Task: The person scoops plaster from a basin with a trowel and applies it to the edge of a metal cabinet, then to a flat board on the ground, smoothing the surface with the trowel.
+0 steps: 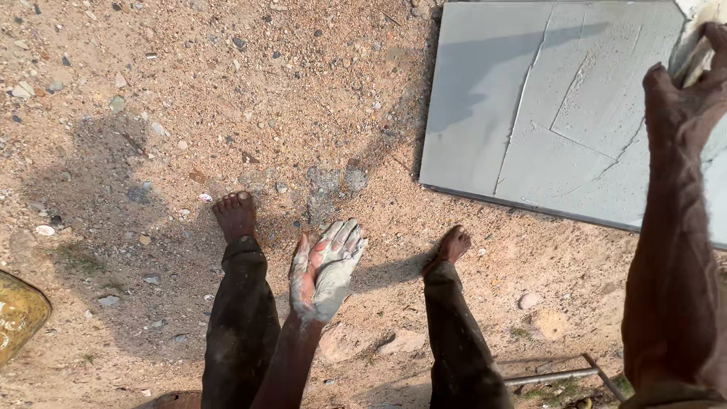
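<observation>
My left hand (327,266) hangs palm up between my legs, its fingers spread and coated in pale grey cement paste, and it holds nothing. My right hand (685,91) is raised at the right edge with the fingers apart, above the corner of a smooth grey cement slab (530,98). Nothing is in that hand either. The slab lies flat on the sandy ground and shows scored lines and a long crack-like groove. My bare feet (235,216) stand on the sand just in front of the slab's near edge.
Gravelly sand (189,98) with small stones covers the ground. A yellowish container (19,314) pokes in at the left edge. A thin metal rod frame (560,373) lies at the lower right, near flat stones (545,324).
</observation>
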